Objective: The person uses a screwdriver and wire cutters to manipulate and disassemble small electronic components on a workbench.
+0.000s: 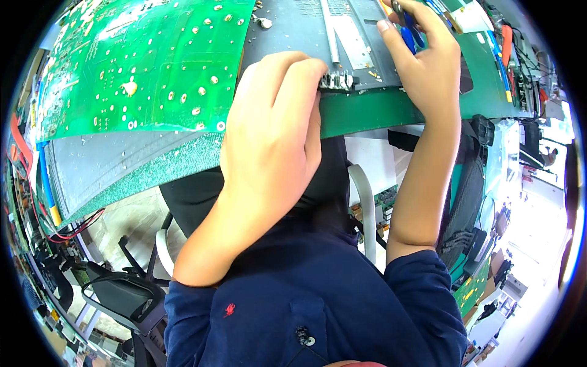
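My left hand (272, 116) is at the front edge of the bench, closed on a small dark component (337, 81) with pale metal parts. Its fingertips hide part of that piece. Farther to the right, my right hand (431, 70) is wrapped round blue-handled pliers (408, 38); their tip runs up toward the frame's top edge, and the exact kind is hard to make out. The pliers are apart from the component. A large green circuit board (153, 67) with solder points lies left of my left hand.
A grey mat (287, 37) holds a thin metal strip (331, 30), a flat white plate (352, 43) and scattered debris. Under it is a green bench mat (367, 113). Cables and an orange-handled tool (506, 43) lie far right. An office chair (116, 293) stands behind on the left.
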Motion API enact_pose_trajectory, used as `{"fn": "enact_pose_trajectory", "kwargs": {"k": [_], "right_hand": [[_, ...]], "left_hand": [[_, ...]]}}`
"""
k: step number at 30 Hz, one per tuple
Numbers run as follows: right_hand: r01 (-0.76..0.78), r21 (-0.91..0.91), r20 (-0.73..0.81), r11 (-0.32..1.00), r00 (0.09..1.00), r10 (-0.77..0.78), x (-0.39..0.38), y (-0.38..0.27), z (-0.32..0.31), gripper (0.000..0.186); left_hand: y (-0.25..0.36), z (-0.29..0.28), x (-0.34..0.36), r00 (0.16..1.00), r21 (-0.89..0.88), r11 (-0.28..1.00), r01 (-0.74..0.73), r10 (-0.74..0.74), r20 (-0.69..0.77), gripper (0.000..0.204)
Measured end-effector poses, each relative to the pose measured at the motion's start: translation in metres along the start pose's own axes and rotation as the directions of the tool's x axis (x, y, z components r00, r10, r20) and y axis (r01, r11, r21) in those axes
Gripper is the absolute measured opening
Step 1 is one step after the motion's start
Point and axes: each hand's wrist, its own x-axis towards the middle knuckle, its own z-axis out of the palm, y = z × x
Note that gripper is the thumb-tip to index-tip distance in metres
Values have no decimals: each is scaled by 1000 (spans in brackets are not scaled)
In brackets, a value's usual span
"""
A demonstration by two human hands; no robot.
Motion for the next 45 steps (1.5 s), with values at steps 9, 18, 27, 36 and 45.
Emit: {"fn": "enact_pose_trajectory", "kwargs": {"k": [9,18,27,36,45], "right_hand": [[-2,-134,-147,991,989,-18,-8,-4,25,38],[-60,-132,-231,989,973,29,-10,2,27,34],[-125,-144,-270,982,959,82,-11,2,31,26],[-30,-30,-339,999,940,18,-15,26,34,18],[-32,-60,-320,998,947,12,-11,17,33,16]], "left_hand": [[-2,-6,2,997,-64,998,14,-9,73,32],[-1,-4,0,995,-85,996,29,-20,103,31],[0,-4,-1,996,-129,991,29,-18,83,33],[2,-4,0,996,-131,991,22,-11,87,32],[2,-8,-1,994,-121,993,-8,22,108,33]]}}
